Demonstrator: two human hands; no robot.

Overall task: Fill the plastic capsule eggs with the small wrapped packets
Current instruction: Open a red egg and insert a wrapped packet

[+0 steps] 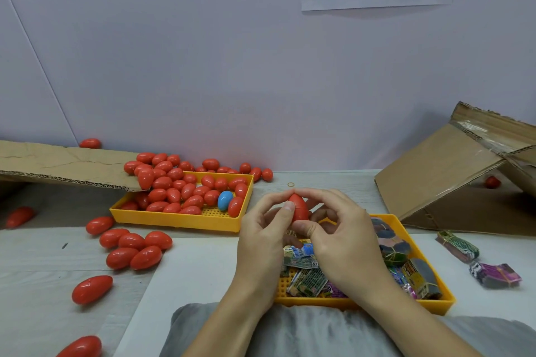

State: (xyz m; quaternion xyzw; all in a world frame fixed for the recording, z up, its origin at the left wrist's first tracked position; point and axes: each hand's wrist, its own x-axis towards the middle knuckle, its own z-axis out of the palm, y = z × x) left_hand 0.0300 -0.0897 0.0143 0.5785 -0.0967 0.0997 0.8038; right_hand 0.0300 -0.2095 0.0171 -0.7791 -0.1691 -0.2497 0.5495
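Above the near yellow tray (435, 306), from the head camera, both of your hands meet around one red capsule egg (298, 207), held upright with its pointed end up. Your left hand (262, 236) curls round the egg's left side, thumb tip pressed against its shell near the seam, the other fingers wrapped behind. Your right hand (338, 233) arches over the top, forefinger bent across the tip and thumb pinching the egg's lower part from the front. Whether the egg's two halves are fully closed you cannot tell, since your fingers cover most of the seam. Beneath your hands the near tray holds a loose heap of small wrapped packets (307, 278) in green, blue, purple and dark prints. Two bundles of packets (475, 261) lie on the white table (200, 269) just right of that tray. Farther back and left, a second yellow tray (174, 220) is piled with red eggs (174, 185) and one blue egg (225, 200). More red eggs are scattered on the table to your left, a cluster (135, 249) among them. A flattened cardboard flap (63, 165) overhangs the far tray's left end, and a cardboard box (452, 171) lies tipped at the right. A small rubber band (290, 184) lies just beyond your fingers.
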